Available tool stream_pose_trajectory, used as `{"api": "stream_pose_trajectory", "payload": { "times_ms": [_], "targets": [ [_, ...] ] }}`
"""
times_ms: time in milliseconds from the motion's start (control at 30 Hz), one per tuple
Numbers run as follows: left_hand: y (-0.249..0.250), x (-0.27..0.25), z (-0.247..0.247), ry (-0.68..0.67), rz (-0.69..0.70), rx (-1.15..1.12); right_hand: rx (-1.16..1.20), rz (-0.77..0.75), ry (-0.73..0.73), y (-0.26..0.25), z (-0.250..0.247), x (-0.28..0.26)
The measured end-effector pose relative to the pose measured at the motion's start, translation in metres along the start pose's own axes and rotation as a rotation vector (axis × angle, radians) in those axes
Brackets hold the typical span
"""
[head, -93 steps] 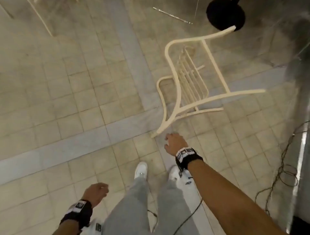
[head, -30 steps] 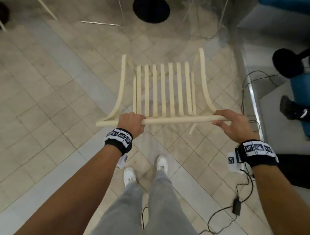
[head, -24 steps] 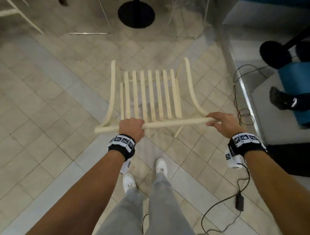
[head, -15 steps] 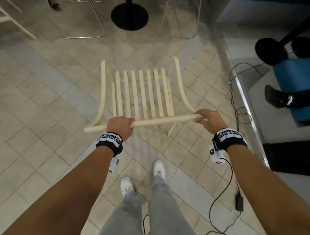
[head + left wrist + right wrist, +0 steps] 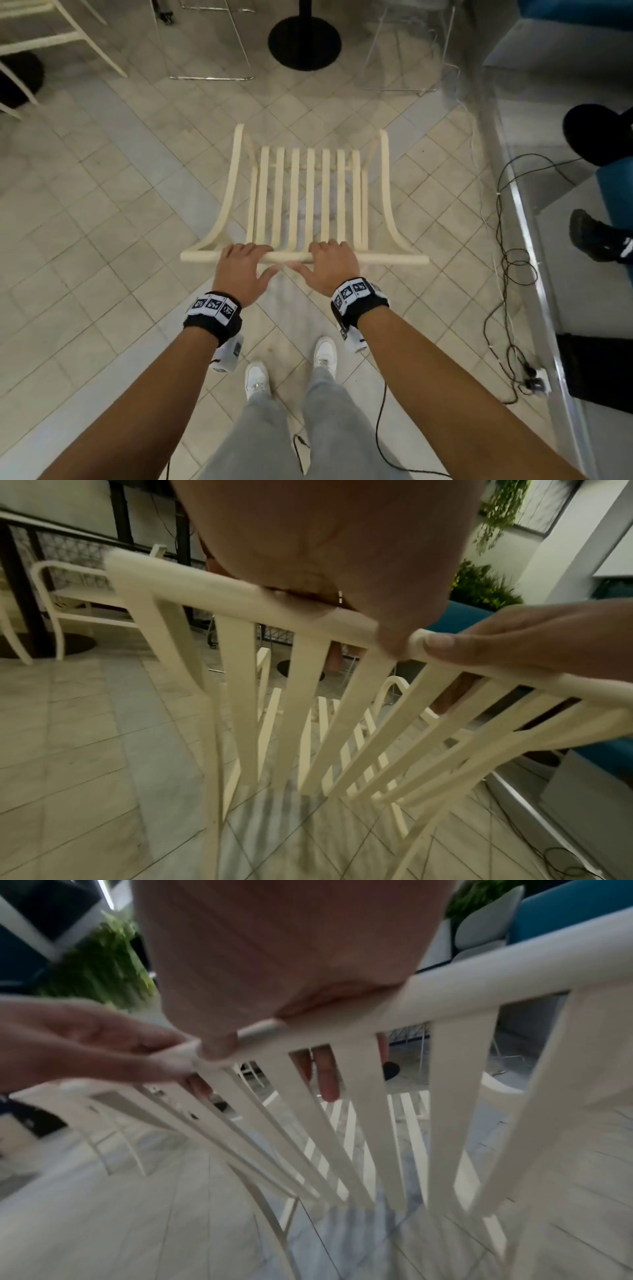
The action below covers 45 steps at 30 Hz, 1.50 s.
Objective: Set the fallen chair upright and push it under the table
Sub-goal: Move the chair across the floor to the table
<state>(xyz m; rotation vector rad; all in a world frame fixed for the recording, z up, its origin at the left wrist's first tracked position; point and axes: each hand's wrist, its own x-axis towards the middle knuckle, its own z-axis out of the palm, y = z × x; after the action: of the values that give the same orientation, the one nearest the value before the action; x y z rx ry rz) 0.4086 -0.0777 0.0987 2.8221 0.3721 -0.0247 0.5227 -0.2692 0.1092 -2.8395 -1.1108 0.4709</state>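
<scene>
The cream slatted chair (image 5: 310, 198) stands upright on the tiled floor, its back towards me and its seat pointing at the table's black round pedestal base (image 5: 304, 44). My left hand (image 5: 239, 270) and right hand (image 5: 334, 269) lie side by side on the middle of the top rail (image 5: 394, 260), fingers curled over it and thumbs spread towards each other. In the left wrist view the left hand's palm (image 5: 325, 547) presses on the rail (image 5: 192, 582). The right wrist view shows the right hand's fingers (image 5: 325, 1074) hooked behind the slats. No table top is in view.
Another cream chair (image 5: 41, 41) stands at the far left. Clear chair frames (image 5: 209, 77) flank the pedestal. On the right run loose cables (image 5: 507, 260) and a metal floor strip (image 5: 534, 257), beyond it a person's shoe (image 5: 599, 240) and a second black base (image 5: 596, 137).
The chair went from lying on its side to upright. In the last half second both hands moved inward along the top rail, from near its ends to its middle.
</scene>
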Motion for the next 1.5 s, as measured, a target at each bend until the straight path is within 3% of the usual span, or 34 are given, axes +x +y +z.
{"api": "stream_pose_trajectory", "payload": {
  "times_ms": [167, 333, 533, 700, 800, 1067, 1333, 1500],
  "targets": [
    [-0.003, 0.009, -0.005, -0.057, -0.009, -0.022, -0.009, -0.15, 0.015, 0.026, -0.006, 0.005],
    [-0.012, 0.019, -0.003, -0.034, 0.014, 0.095, -0.015, -0.174, 0.021, 0.03, -0.009, 0.013],
    [-0.02, 0.069, -0.023, -0.306, 0.063, 0.305, 0.034, -0.215, 0.033, 0.054, -0.013, 0.033],
    [-0.021, 0.125, -0.031, -0.334, 0.045, 0.344, 0.028, -0.209, 0.038, 0.079, -0.029, 0.084],
    [-0.027, 0.174, -0.041, -0.339, 0.026, 0.336, -0.028, -0.17, 0.039, 0.092, -0.044, 0.128],
    [-0.049, 0.313, -0.07, -0.394, 0.035, 0.31, -0.129, 0.157, 0.076, 0.127, -0.086, 0.233],
    [-0.058, 0.405, -0.088, -0.425, -0.032, 0.273, -0.094, 0.241, -0.095, 0.149, -0.128, 0.321],
    [-0.059, 0.448, -0.092, -0.42, -0.056, 0.275, -0.084, 0.262, -0.071, 0.164, -0.143, 0.359]
  ]
}}
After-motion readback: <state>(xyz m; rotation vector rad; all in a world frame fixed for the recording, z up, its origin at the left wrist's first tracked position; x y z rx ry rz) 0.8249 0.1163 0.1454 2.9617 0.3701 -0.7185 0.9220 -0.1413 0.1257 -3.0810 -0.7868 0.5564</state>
